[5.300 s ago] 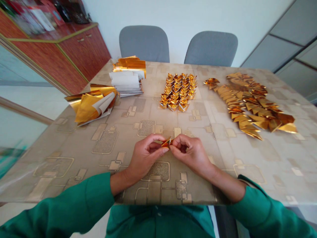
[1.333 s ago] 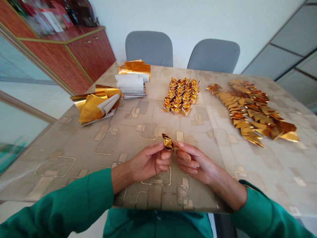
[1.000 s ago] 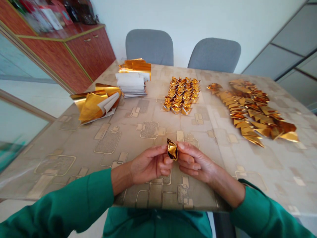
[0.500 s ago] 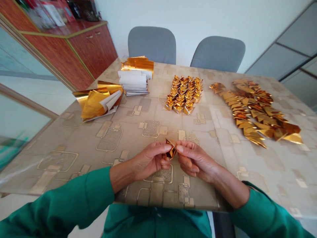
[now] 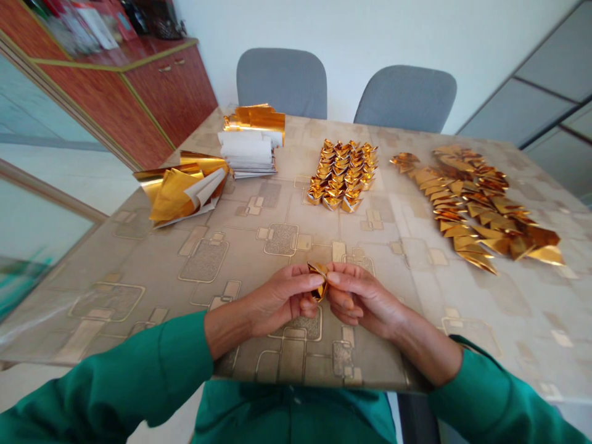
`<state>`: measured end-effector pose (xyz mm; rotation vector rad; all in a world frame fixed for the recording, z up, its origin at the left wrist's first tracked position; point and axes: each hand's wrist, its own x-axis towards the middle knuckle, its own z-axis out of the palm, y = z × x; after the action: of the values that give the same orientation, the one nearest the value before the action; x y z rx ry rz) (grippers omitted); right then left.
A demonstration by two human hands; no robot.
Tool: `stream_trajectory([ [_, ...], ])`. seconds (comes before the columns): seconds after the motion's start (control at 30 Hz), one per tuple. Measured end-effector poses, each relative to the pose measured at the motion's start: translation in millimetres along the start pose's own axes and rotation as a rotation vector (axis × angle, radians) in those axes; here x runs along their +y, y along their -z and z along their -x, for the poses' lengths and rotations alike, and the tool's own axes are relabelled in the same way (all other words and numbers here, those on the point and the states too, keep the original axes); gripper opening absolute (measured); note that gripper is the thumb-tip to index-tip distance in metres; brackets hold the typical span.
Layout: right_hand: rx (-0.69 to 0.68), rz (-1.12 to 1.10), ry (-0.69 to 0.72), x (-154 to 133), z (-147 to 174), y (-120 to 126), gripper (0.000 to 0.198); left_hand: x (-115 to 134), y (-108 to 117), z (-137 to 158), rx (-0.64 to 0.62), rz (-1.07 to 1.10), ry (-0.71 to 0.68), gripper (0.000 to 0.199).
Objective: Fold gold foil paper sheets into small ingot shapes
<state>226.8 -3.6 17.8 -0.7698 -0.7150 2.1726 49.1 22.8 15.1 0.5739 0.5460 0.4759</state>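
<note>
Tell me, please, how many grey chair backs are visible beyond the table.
2: the left chair back and the right chair back, both beyond the table. More may be hidden.

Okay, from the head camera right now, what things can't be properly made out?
In the head view:
- Folded gold piece: partly covered by the left hand and right hand.
- Grey chairs: lower parts hidden behind the table.
- Items on the cabinet: blurred and cut off by the top edge.
- Gold pile at right: overlapping pieces hide each other, so no sure count.
</note>
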Motion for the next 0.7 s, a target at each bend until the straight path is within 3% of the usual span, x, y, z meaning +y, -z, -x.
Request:
stream_trajectory([
  [0.7, 0.003, 0.045, 0.042, 1.0, -1.2, 0.3, 0.018, -1.1, 3.2, -1.0, 0.034, -0.007, 0.025, 0.028],
])
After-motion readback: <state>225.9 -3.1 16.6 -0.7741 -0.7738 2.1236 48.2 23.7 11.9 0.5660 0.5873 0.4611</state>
